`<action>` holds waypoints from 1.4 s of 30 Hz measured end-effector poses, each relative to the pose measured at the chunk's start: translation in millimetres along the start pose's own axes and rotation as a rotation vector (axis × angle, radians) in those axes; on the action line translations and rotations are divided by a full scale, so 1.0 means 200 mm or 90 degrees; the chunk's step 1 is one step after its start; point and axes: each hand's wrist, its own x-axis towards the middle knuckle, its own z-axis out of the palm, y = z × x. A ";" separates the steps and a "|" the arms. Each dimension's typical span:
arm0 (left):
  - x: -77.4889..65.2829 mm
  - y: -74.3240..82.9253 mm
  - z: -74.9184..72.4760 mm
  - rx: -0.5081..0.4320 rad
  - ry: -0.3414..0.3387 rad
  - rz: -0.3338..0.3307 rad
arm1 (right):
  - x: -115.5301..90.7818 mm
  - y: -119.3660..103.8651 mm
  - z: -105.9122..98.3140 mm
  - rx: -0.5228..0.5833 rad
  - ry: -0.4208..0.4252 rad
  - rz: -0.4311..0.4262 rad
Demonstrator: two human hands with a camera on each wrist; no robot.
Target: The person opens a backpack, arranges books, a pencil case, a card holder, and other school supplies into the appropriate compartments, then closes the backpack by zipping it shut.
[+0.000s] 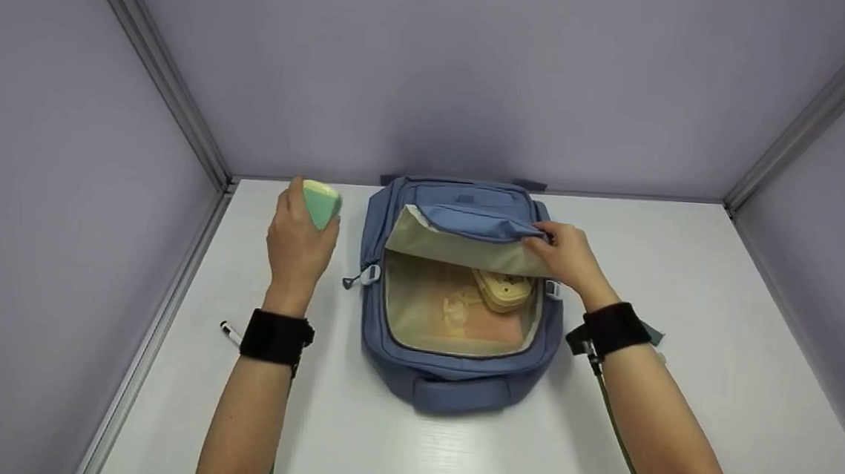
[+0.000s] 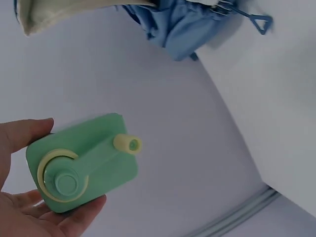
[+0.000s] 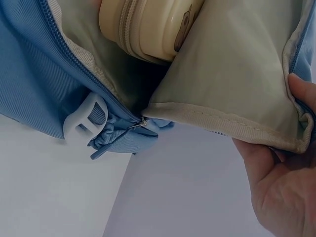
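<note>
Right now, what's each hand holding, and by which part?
Left hand: green box with a crank, by two opposite sides. Right hand: open backpack flap, pinched at its edge.

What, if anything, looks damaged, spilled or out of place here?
Nothing stands out. The bag gapes, but the right hand holds its flap up; the case inside looks intact, and no spill shows.

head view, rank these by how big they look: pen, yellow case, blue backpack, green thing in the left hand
1. Blue backpack
2. Yellow case and green thing: similar, both partly hidden, so not ranked against each other
3. Pen, going by its visible part
</note>
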 end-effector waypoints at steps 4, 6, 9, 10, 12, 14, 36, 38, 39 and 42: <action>-0.01 0.15 0.00 -0.048 0.024 0.135 | 0.00 0.00 0.00 0.001 -0.003 0.010; -0.02 0.21 0.01 -0.060 0.023 0.196 | 0.01 0.00 0.00 0.001 -0.003 0.013; -0.05 0.29 0.02 -0.075 0.004 0.281 | 0.02 0.00 0.00 -0.004 0.004 0.012; -0.06 0.31 0.02 -0.076 -0.007 0.310 | 0.02 0.00 0.00 -0.005 0.007 0.012; -0.08 0.34 0.04 -0.076 -0.033 0.361 | 0.03 0.00 0.00 -0.006 0.012 0.012; -0.10 0.36 0.07 -0.081 -0.061 0.406 | 0.03 0.00 0.00 -0.006 0.012 0.015; -0.40 0.32 0.47 -0.046 -0.318 0.593 | 0.07 -0.01 0.02 -0.038 0.019 0.056; -0.42 0.31 0.50 -0.037 -0.324 0.606 | 0.07 -0.01 0.02 -0.038 0.023 0.061; -0.42 0.30 0.51 -0.031 -0.326 0.612 | 0.07 -0.01 0.02 -0.038 0.024 0.062; -0.44 0.28 0.54 -0.013 -0.337 0.622 | 0.07 -0.01 0.02 -0.039 0.024 0.066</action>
